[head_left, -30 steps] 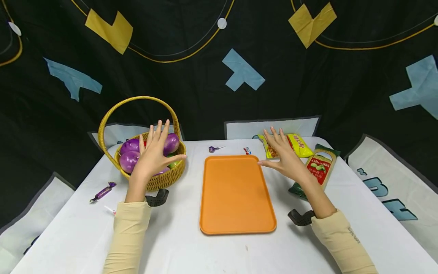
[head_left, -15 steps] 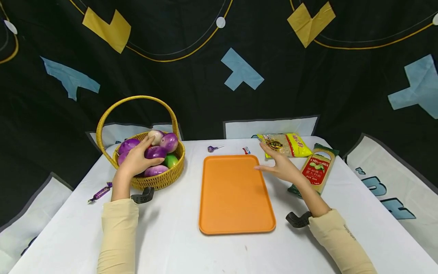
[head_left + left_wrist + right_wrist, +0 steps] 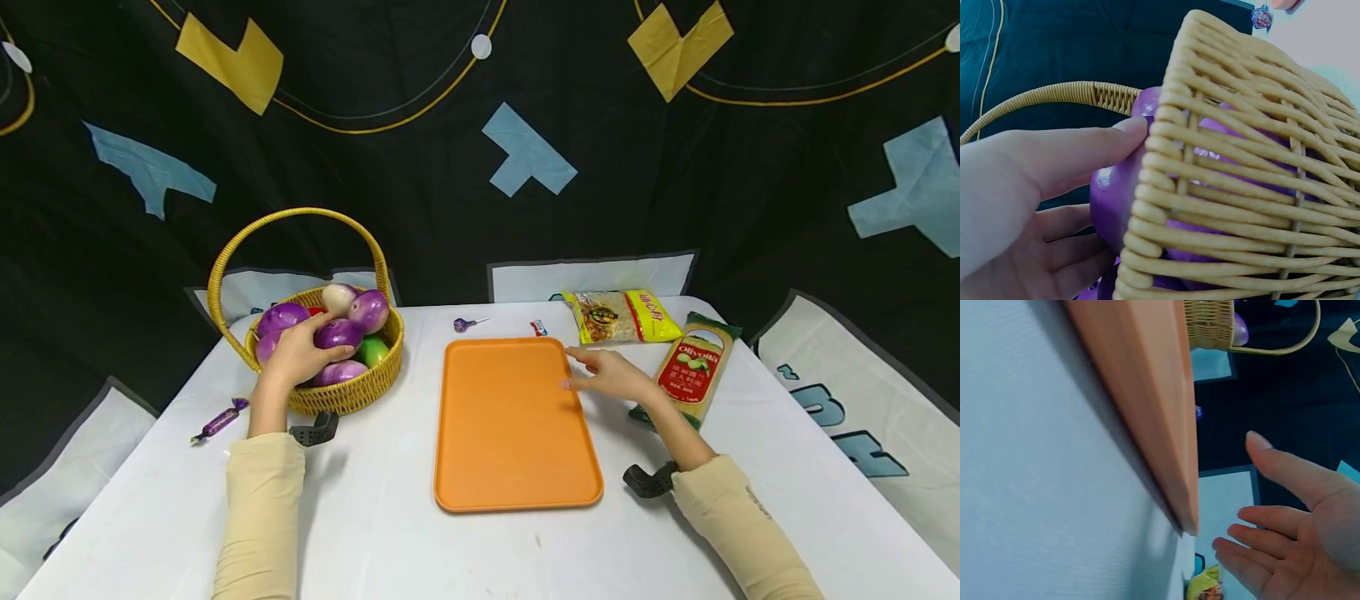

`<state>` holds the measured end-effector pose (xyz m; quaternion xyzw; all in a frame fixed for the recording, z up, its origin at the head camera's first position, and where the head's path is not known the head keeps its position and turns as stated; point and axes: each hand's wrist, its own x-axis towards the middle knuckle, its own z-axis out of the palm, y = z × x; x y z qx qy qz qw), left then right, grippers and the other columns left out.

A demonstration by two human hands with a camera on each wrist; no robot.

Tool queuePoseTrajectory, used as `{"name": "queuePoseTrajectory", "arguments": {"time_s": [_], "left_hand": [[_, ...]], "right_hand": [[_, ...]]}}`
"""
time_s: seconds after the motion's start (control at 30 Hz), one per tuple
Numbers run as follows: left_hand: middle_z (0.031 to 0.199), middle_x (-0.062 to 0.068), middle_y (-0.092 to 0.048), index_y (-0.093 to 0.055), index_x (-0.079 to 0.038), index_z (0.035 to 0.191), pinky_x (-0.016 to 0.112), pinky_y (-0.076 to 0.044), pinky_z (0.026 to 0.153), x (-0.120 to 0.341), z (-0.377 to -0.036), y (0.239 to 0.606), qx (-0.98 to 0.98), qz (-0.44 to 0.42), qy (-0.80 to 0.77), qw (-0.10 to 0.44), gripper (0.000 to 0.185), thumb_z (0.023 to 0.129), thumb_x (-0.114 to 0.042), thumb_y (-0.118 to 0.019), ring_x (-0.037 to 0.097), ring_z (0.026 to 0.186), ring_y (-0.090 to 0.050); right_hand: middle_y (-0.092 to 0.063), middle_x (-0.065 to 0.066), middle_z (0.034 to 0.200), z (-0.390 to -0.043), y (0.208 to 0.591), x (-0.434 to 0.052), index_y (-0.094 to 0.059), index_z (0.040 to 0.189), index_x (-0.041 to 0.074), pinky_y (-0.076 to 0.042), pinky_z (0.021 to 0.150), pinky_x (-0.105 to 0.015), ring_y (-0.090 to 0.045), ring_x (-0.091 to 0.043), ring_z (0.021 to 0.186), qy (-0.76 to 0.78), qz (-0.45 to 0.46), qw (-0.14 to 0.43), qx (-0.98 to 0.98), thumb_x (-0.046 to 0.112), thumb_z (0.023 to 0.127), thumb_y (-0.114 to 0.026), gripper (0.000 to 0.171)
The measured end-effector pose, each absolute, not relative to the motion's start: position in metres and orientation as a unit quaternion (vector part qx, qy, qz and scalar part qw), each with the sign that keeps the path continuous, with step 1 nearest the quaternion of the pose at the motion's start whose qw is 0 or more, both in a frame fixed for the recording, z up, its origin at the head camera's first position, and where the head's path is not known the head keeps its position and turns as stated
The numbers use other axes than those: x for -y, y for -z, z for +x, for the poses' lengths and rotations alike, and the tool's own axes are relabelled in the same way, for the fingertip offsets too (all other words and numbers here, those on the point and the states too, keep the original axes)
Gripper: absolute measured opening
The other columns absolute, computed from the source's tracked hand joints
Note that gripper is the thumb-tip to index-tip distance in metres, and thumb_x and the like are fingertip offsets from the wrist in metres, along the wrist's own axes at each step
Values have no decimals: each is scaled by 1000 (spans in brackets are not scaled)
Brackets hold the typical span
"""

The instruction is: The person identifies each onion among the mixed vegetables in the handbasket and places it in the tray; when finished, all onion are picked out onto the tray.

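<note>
My left hand (image 3: 300, 350) reaches into the yellow wicker basket (image 3: 367, 390) on the left. In the left wrist view its thumb and fingers lie round a shiny purple onion (image 3: 1109, 206), just inside the rim. The hand hides most of that onion from the head view. Beside it lie other purple onions (image 3: 338, 333), a whitish one (image 3: 339, 299) and a green round item (image 3: 372, 351). My right hand (image 3: 611, 375) hovers at the upper right edge of the orange tray (image 3: 517, 425), its fingers loosely bent and holding nothing.
A yellow food packet (image 3: 622, 317) and a green-ended pasta packet (image 3: 693, 367) lie at the right. A lollipop (image 3: 462, 325) and a small wrapped sweet (image 3: 538, 327) are behind the tray. A purple-wrapped candy (image 3: 219, 421) lies left of the basket, whose tall handle (image 3: 300, 213) arches above it.
My left hand has come down from above the basket onto an onion inside. My right hand has dropped lower beside the tray, its spread fingers drawing closer together.
</note>
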<state>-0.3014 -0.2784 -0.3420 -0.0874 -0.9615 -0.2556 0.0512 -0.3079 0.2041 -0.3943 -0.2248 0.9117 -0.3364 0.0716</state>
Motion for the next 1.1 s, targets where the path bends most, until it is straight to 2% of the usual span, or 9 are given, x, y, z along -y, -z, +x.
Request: {"name": "queuePoseTrajectory", "arguments": {"time_s": [0.17,0.33,0.43,0.6,0.83,0.97,1.1], "left_hand": [[139,33,-42,-38,-1,146,67,-28,103,278,-302,342,961,-95,254,50,68,91,-30,-68,53,127,-37],[137,34,-43,-39,0,144,66,-30,102,279,-302,342,960,-97,257,51,66,90,-25,-69,53,125,-39],[135,34,-45,-41,0,143,66,-32,101,279,-302,342,960,-95,257,54,65,90,-24,-69,53,123,-41],[135,34,-46,-41,1,142,66,-32,102,276,-299,338,961,-86,255,66,68,89,-30,-70,52,123,-42],[136,31,-46,-38,-3,145,64,-36,100,263,-292,326,954,-80,276,90,77,87,-43,-70,49,121,-45],[138,28,-46,-42,-5,144,63,-38,98,252,-291,322,946,-89,285,126,74,87,-43,-70,47,123,-45],[136,23,-51,-50,-6,138,58,-43,96,237,-293,323,930,-120,303,171,67,85,-38,-74,43,119,-50]], "right_hand": [[-46,-26,139,-310,400,-205,-43,141,-5,-40,102,-51,-46,-37,128,329,-219,94,-914,34,88,-70,71],[-49,-22,139,-312,405,-204,-45,139,-6,-43,96,-46,-50,-30,117,331,-219,102,-912,29,89,-69,66],[-48,-22,139,-312,407,-205,-45,139,-6,-42,99,-48,-49,-32,123,337,-219,104,-910,27,90,-68,64],[-46,-24,140,-313,408,-205,-42,140,-8,-37,104,-51,-43,-38,130,352,-220,112,-903,17,91,-68,61],[-43,-26,142,-313,410,-206,-39,140,-11,-39,104,-48,-45,-38,128,375,-223,124,-891,6,88,-69,62],[-41,-29,142,-313,410,-205,-38,139,-13,-40,103,-46,-46,-40,127,394,-222,130,-882,3,87,-69,63],[-40,-27,143,-313,409,-204,-38,140,-11,-41,103,-44,-46,-38,127,400,-210,135,-882,2,86,-70,64]]}}
